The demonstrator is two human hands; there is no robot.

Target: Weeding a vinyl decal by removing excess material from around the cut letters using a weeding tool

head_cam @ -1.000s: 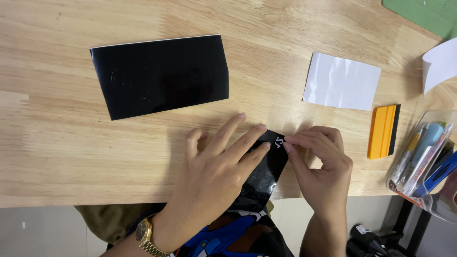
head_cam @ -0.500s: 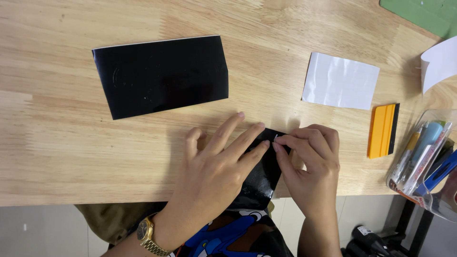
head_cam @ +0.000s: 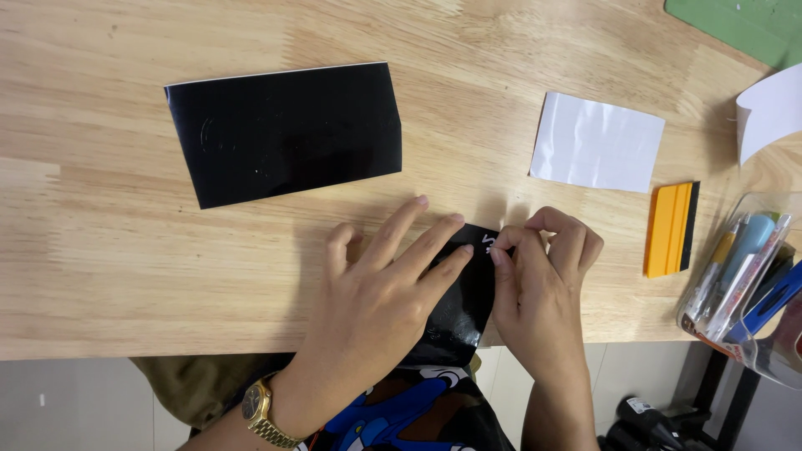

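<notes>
I see left hand (head_cam: 380,288) flat on small black sheet (head_cam: 459,309), lower centre; right hand (head_cam: 543,280) fingers, now curled tighter, pinch its corner; peel starting.

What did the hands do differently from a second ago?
The right hand slid a little left, its fingertips picking at the top corner of the small black sheet. The left hand stays flat on it. The big black sheet, white paper and orange scraper did not move.
</notes>
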